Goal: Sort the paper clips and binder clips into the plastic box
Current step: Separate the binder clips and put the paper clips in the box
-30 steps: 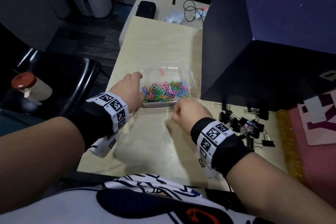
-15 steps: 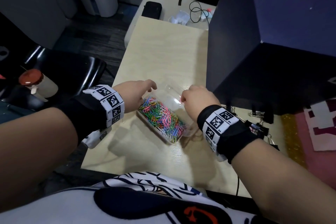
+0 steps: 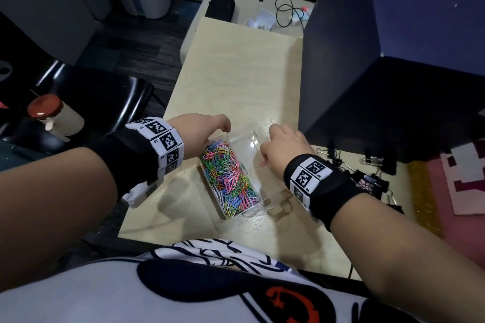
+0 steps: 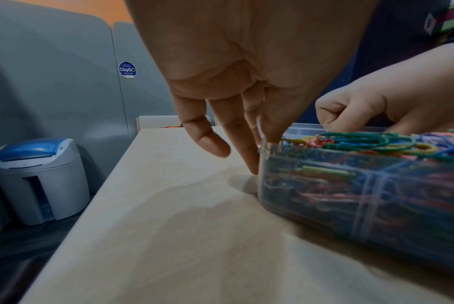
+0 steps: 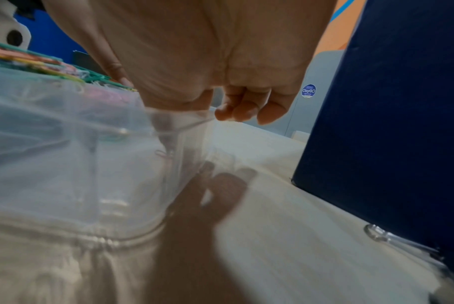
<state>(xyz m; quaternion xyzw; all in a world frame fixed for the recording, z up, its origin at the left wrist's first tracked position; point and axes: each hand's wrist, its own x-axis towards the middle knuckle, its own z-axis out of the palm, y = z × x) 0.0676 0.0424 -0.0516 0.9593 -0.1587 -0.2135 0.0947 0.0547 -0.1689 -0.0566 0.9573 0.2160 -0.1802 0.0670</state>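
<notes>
The plastic box (image 3: pixel 258 139) sits between 2 hands; left hand (image 3: pixel 195 134) and right hand (image 3: pixel 284 149) both pinch its rim.

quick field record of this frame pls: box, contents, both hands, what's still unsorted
box: clear plastic box on the table, two compartments side by side
left compartment: full of coloured paper clips
right compartment: nearly empty, one pink clip at most
left hand: fingers on the box's far left corner, thumb over the rim
right hand: fingers curled at the far right rim, grip on it unclear
unsorted: black binder clips on the table, right of the box
</notes>
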